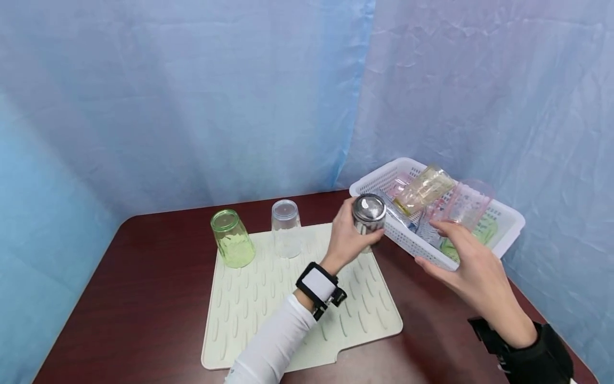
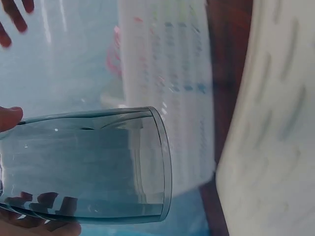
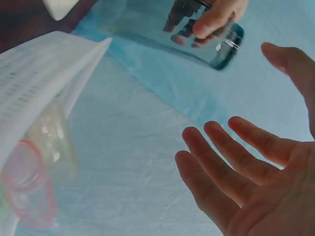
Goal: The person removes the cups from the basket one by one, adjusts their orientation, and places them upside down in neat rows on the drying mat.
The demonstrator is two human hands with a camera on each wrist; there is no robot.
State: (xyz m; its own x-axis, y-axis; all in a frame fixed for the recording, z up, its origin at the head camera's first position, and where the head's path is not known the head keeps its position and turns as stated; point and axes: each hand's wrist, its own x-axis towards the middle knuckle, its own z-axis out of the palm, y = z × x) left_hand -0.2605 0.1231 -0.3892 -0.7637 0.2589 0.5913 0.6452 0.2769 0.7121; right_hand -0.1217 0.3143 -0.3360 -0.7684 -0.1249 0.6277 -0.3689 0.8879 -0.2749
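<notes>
A clear, grey-tinted glass [image 1: 369,209] is upside down in my left hand [image 1: 346,238], base up, above the mat's back right corner. In the left wrist view the glass [image 2: 93,167] shows its rim facing away from the fingers, thumb on one side and fingers on the other. My right hand [image 1: 475,272] is in the air by the basket's near side, fingers spread and holding nothing; in the right wrist view the palm and fingers of that hand [image 3: 256,182] are apart from the glass [image 3: 172,29].
A white basket [image 1: 509,218] at the right holds a yellow glass [image 1: 424,189], a pink glass [image 1: 467,205] and other glassware. On the pale ridged mat [image 1: 268,320], a green glass [image 1: 233,240] and a clear glass [image 1: 286,229] stand upside down along the back. Curtains surround the dark table [image 1: 144,288].
</notes>
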